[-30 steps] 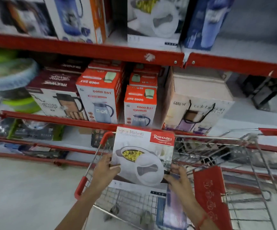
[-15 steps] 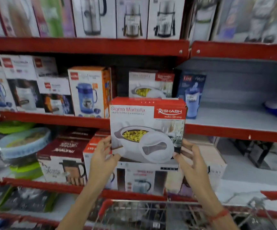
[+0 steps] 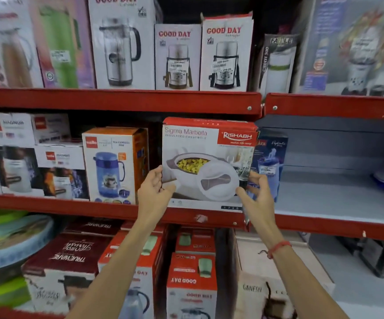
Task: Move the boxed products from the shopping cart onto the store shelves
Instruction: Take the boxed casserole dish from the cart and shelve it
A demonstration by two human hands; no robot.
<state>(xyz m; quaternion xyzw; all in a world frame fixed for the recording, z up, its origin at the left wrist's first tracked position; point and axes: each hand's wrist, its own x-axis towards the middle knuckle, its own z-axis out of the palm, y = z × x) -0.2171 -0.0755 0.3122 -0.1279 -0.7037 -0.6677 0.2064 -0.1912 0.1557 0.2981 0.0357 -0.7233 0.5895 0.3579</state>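
Note:
A white and red casserole box (image 3: 209, 148), marked Sigma Marbella and Rishabh, stands upright at the front of the middle shelf (image 3: 108, 209). My left hand (image 3: 155, 188) grips its lower left edge. My right hand (image 3: 256, 192) holds its lower right corner, with a red thread on that wrist. The box sits between an orange jug box (image 3: 115, 164) on its left and a blue bottle box (image 3: 270, 157) on its right. The shopping cart is out of view.
The top shelf (image 3: 122, 101) carries Good Day flask boxes (image 3: 178, 57). The shelf bay to the right (image 3: 338, 199) is mostly bare, with a blue item at its far end. The bottom shelf holds Good Day jug boxes (image 3: 191, 279), a Trueware box and a Ganesh box.
Both hands lifted the casserole box out of the cart, raised it past the lower shelf and brought it onto the middle shelf. The view tilted up and the cart left the frame.

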